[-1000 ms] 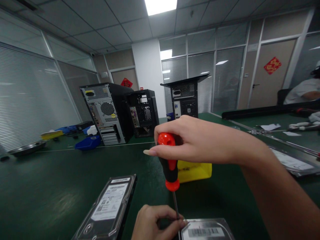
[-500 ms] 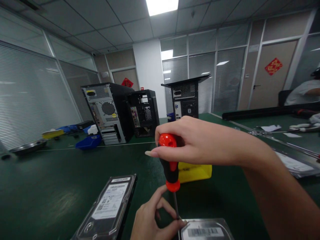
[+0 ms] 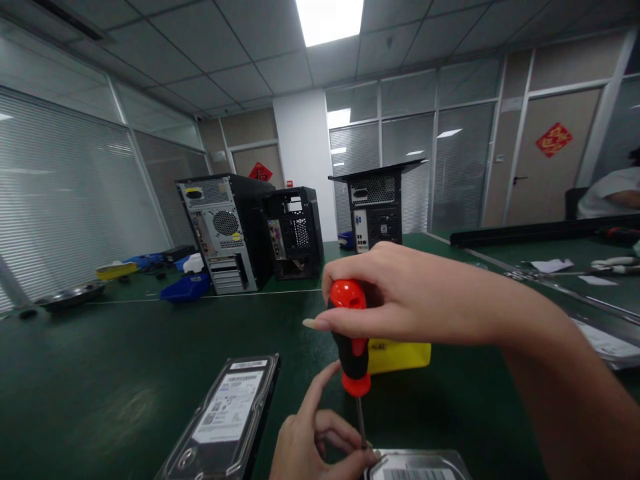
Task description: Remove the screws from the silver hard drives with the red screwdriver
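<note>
At frame centre, the right hand (image 3: 400, 297) grips an upright red-and-black plastic-handled screwdriver (image 3: 353, 347); the left hand (image 3: 313, 443) pinches its shaft above a silver metal hard drive (image 3: 420, 467) at bottom edge.

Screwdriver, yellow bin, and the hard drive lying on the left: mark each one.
screwdriver (image 3: 353, 357), head view, black-and-red handle
yellow bin (image 3: 400, 355), head view, front wall
hard drive (image 3: 227, 417), head view, white label

The white label (image 3: 231, 408) on the hard drive (image 3: 220, 427) carries barcodes and print too small to read; the red door sign (image 3: 553, 139) is illegible too.
</note>
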